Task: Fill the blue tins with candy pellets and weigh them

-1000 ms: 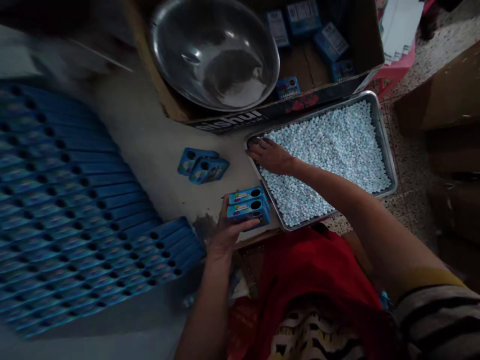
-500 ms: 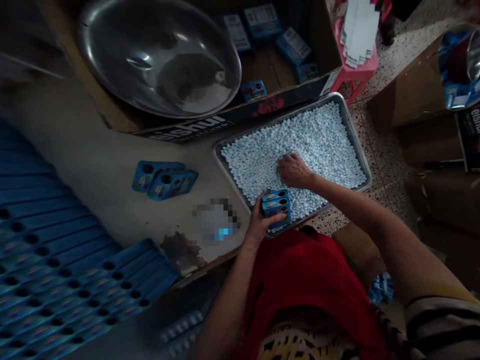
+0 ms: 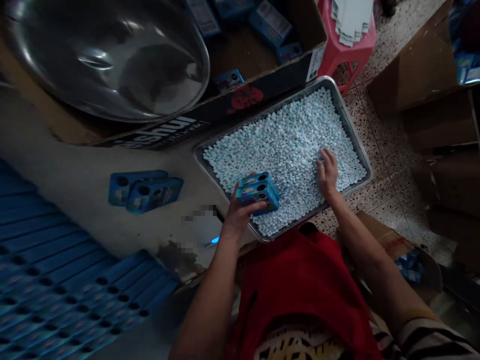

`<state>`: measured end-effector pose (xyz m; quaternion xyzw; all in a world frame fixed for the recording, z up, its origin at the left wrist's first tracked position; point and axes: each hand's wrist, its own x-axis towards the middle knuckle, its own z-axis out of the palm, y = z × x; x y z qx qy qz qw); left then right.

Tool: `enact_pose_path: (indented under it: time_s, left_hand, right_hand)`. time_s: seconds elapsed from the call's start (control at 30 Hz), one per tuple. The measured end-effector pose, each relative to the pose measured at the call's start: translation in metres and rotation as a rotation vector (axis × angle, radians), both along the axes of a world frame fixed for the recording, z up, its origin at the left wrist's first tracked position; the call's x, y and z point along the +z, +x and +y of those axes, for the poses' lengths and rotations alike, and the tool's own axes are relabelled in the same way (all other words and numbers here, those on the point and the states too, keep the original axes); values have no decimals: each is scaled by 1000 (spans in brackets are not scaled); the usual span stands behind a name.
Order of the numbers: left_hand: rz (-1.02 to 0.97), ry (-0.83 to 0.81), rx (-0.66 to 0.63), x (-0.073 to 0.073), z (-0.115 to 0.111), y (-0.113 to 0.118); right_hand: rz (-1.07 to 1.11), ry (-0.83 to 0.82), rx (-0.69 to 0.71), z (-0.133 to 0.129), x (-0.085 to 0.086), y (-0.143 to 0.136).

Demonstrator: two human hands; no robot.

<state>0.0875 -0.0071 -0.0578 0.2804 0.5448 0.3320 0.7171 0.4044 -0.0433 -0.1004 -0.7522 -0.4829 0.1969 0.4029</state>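
A metal tray [image 3: 352,117] full of small pale blue and white pellets [image 3: 277,135] lies in the middle. Over its left part, my left hand [image 3: 238,212] grips two small blue boxes [image 3: 258,192] side by side, a dark round hole in the top of each. My right hand [image 3: 328,172] rests on the pellets at the tray's right side, palm down with its fingers apart. Two more blue boxes [image 3: 155,195] stand on the table [image 3: 90,160] to the left.
A cardboard box [image 3: 221,112] behind the tray holds a big metal bowl [image 3: 123,60] and several blue packs. Rows of blue boxes [image 3: 56,260] fill the lower left. A pink stool [image 3: 347,55] with papers stands beyond the tray; cartons [image 3: 423,65] are at the right.
My right hand has moved right across the pellets, and its fingers have spread. My left hand has shifted left and up with the two boxes. The view has shifted too.
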Motion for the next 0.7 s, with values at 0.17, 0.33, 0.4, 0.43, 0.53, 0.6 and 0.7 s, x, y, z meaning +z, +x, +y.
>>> enact_pose_path:
  time_s: [0.17,0.33,0.4,0.43,0.53,0.6,0.7]
  left_hand:
    - [-143,-45,-76,-23,30,56]
    - [-287,-74,-232,-22,34,99]
    - [-303,-35,-322,-15,34,106]
    - [-287,22,-362,-10,35,105]
    - [-101,357,-436,8,41,88]
    - [91,590,-424,18,45,67]
    - [346,706,-388,23,50,40]
  right_hand:
    - [106,23,-75,9,-4,-44]
    - [375,92,-188,10,6,-49]
    - [546,103,-265,14,5,-45]
    - [644,94,-300,17,4,-42]
    - [905,2,-288,30,0,-31]
    - [983,-65,-200,40,3,-28]
    - [1030,-49,-143,49,25,-33]
